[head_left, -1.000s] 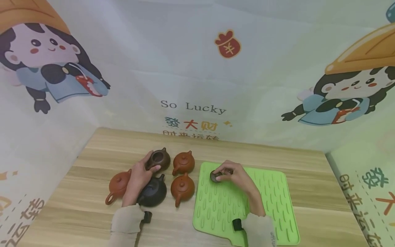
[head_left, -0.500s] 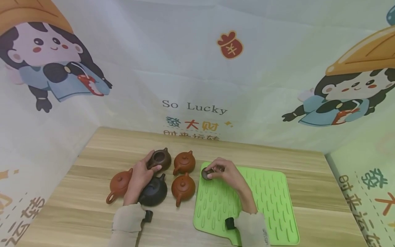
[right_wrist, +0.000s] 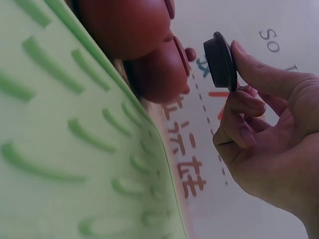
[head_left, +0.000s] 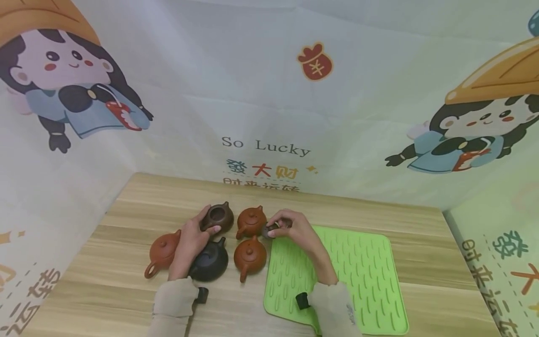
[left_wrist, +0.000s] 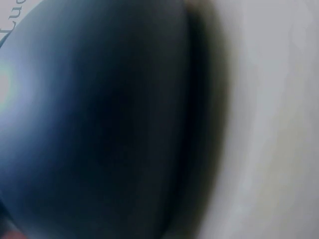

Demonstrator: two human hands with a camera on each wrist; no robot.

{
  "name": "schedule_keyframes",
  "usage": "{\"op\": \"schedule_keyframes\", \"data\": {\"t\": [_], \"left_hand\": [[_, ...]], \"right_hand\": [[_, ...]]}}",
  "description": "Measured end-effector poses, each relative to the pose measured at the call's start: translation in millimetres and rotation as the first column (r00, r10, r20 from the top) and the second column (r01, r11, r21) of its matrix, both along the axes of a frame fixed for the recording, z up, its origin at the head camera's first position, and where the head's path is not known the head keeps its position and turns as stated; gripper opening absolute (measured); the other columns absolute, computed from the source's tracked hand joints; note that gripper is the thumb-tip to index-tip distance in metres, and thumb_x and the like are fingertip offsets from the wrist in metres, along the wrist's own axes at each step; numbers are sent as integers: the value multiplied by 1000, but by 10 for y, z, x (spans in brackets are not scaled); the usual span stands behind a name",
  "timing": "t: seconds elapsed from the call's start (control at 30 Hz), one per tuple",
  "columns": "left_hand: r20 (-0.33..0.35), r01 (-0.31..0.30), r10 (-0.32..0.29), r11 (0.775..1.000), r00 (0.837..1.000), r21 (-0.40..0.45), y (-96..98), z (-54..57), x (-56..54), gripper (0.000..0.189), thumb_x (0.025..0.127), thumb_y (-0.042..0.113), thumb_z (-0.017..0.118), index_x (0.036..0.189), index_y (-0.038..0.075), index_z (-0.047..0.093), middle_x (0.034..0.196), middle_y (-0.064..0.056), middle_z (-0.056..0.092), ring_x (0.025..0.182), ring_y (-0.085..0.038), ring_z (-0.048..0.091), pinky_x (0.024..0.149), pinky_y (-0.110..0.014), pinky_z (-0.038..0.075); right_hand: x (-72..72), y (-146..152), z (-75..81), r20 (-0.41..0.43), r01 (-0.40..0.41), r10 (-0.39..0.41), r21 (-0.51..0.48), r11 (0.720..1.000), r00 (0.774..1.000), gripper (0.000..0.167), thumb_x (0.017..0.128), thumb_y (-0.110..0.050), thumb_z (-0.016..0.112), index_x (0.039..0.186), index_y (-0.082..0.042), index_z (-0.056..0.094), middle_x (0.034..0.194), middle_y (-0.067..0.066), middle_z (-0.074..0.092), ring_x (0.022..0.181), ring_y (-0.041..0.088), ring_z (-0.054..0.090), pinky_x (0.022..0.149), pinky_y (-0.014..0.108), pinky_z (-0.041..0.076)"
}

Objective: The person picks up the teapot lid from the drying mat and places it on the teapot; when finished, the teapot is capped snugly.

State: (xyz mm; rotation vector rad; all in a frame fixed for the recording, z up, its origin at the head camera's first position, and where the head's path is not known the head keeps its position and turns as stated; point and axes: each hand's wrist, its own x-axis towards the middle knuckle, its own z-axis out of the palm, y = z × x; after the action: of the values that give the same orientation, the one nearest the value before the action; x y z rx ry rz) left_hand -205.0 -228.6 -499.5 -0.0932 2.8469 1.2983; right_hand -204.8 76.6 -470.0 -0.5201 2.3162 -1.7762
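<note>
In the head view my left hand point(head_left: 191, 243) holds a dark brown teapot point(head_left: 225, 224), its thumb along the near side. The teapot has no lid on, and its round mouth shows. My right hand point(head_left: 299, 231) pinches a small dark teapot lid point(right_wrist: 219, 62) between thumb and fingers. It holds the lid in the air by the green mat's far left corner, close to an orange-brown teapot point(head_left: 251, 221). Under my left wrist stands a black teapot point(head_left: 212, 262), whose blurred side point(left_wrist: 99, 119) fills most of the left wrist view.
Another orange-brown teapot point(head_left: 250, 256) stands right of the black one. A reddish teapot point(head_left: 162, 250), partly behind my left arm, is at the left. The green ridged mat point(head_left: 358, 276) lies on the wooden table point(head_left: 438, 271), with a printed cloth point(head_left: 358, 154) behind.
My right hand has carried the lid leftward, from over the mat to its left edge beside the orange-brown teapots. My left hand stays on the dark brown teapot.
</note>
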Motion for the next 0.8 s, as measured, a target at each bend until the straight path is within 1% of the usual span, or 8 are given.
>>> {"op": "schedule_keyframes", "data": {"t": [0.1, 0.13, 0.27, 0.47, 0.67, 0.8], "left_hand": [[9, 2, -2, 1000, 1000, 1, 9, 14, 7, 74, 101, 14, 80, 165, 0, 45, 155, -40, 51, 146, -59, 49, 118, -67, 44], [28, 9, -9, 1000, 1000, 12, 18, 44, 20, 74, 102, 12, 78, 166, -1, 43, 157, -40, 48, 149, -59, 47, 120, -68, 42], [47, 14, -15, 1000, 999, 11, 28, 63, 28, 73, 104, 13, 77, 167, -1, 41, 160, -38, 47, 151, -57, 45, 122, -67, 41], [40, 16, -16, 1000, 999, 11, 25, 50, 29, 74, 104, 13, 77, 167, -1, 41, 161, -38, 46, 151, -57, 45, 122, -67, 41], [36, 19, -20, 1000, 999, 19, 26, 54, 29, 73, 105, 13, 76, 167, -1, 40, 160, -38, 47, 150, -57, 45, 122, -67, 41], [35, 13, -14, 1000, 999, 22, 15, 55, 21, 73, 104, 13, 76, 167, -1, 41, 160, -39, 47, 150, -57, 45, 122, -67, 41]], "right_hand": [[-26, -69, -2, 6, -11, 11, 9, 1000, 1000, 18, 90, 2, 85, 106, 5, 78, 82, -3, 52, 79, 13, 49, 75, 24, 45], [-29, -92, 5, 5, -13, 13, 14, 1000, 1000, 18, 89, 1, 86, 106, 4, 78, 82, -3, 52, 79, 13, 49, 75, 24, 44], [-61, -187, 24, -3, -24, 24, 19, 1000, 1000, 18, 89, 1, 86, 105, 4, 78, 81, -4, 50, 79, 13, 48, 75, 23, 43], [-110, -331, 78, 11, -50, 50, 7, 999, 999, 18, 90, 1, 86, 104, 4, 75, 79, -3, 47, 77, 13, 46, 71, 23, 40], [-166, -439, 120, -13, -68, 68, 36, 997, 998, 17, 92, -3, 87, 103, 1, 75, 78, -3, 47, 78, 13, 45, 75, 25, 40], [-209, -507, 119, -28, -77, 78, 41, 996, 997, 18, 92, -3, 87, 102, 1, 74, 80, -4, 46, 76, 12, 42, 76, 25, 40]]}}
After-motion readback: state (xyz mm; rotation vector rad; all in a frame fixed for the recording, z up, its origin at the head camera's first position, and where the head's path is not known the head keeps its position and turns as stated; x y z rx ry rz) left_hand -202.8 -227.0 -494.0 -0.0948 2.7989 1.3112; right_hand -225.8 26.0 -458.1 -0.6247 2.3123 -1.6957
